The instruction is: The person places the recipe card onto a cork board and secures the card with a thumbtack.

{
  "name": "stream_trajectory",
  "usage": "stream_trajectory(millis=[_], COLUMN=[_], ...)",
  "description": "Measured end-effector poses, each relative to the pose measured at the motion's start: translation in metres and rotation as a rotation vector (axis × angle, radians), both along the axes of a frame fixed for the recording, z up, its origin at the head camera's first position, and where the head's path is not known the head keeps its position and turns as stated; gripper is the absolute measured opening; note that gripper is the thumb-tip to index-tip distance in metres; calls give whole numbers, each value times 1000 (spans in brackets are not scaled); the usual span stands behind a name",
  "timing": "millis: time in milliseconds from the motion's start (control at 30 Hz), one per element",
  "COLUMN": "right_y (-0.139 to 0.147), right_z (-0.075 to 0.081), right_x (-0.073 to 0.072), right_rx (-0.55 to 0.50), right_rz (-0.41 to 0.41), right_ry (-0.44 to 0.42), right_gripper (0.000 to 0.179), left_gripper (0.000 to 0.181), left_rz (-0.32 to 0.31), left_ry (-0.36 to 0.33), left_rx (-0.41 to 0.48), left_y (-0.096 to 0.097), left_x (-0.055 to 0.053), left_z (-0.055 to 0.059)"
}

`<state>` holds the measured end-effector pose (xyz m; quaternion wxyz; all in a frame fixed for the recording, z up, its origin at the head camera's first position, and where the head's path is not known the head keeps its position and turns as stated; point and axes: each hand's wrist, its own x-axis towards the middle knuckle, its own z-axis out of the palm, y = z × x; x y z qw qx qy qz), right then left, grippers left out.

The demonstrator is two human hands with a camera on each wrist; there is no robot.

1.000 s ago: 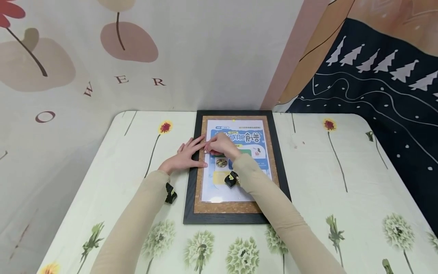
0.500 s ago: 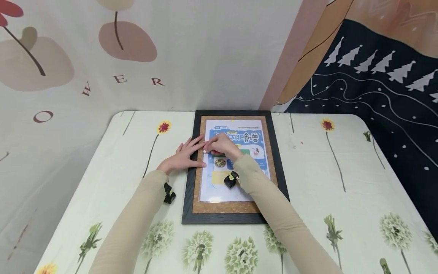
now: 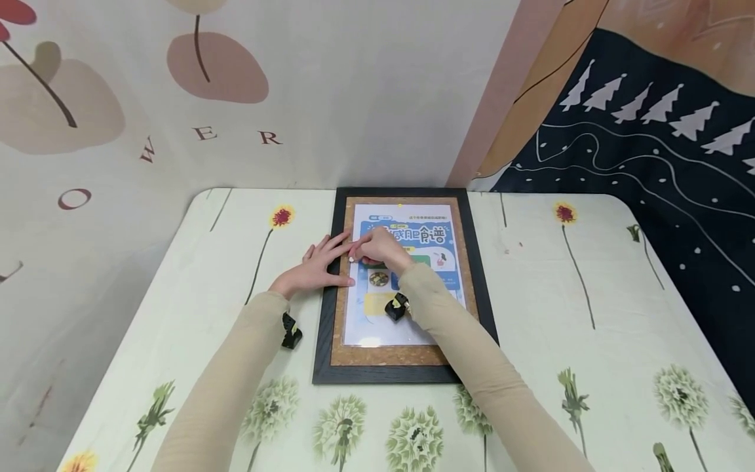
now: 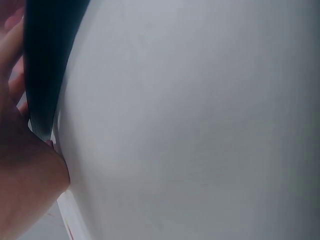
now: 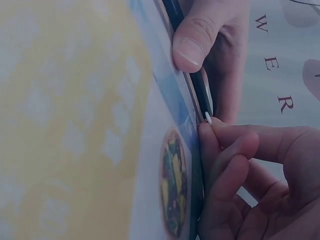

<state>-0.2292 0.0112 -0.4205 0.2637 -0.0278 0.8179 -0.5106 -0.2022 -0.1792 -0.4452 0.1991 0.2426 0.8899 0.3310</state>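
A black-framed cork board point(image 3: 383, 356) lies on the table with a printed poster point(image 3: 360, 328) on it. My left hand point(image 3: 315, 269) rests across the frame's left side, fingers spread, its thumb point(image 5: 190, 52) on the poster's left margin. Just beside it, my right hand point(image 3: 380, 248) pinches a small white-headed pushpin point(image 5: 208, 118) between thumb and forefinger at the poster's left edge. A thin needle shows at the pin in the right wrist view, close to the poster's surface. Part of the poster's blue heading is hidden behind the right hand.
A small yellow pin point(image 3: 400, 205) sits at the poster's top middle. The black frame point(image 3: 383, 375) reaches the table's back edge by the wall curtain point(image 3: 366, 98). A flower-print cloth point(image 3: 542, 282) covers the table. Each wrist carries a small black camera.
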Motion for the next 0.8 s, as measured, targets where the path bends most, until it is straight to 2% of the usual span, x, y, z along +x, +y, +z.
stream_trajectory(millis=[233, 500, 800], right_y=[-1, -2, -1], right_z=[0, 1, 1], right_x=[1, 4, 5], right_rx=[118, 162, 167], right_rz=[33, 53, 57], right_ry=[91, 153, 167], right_gripper=[11, 8, 5], left_gripper=[81, 82, 81], left_rz=[-1, -2, -2], left_ry=[4, 3, 17], left_rx=[6, 5, 13], left_y=[0, -1, 0], left_x=[0, 0, 1], left_z=[-2, -1, -1])
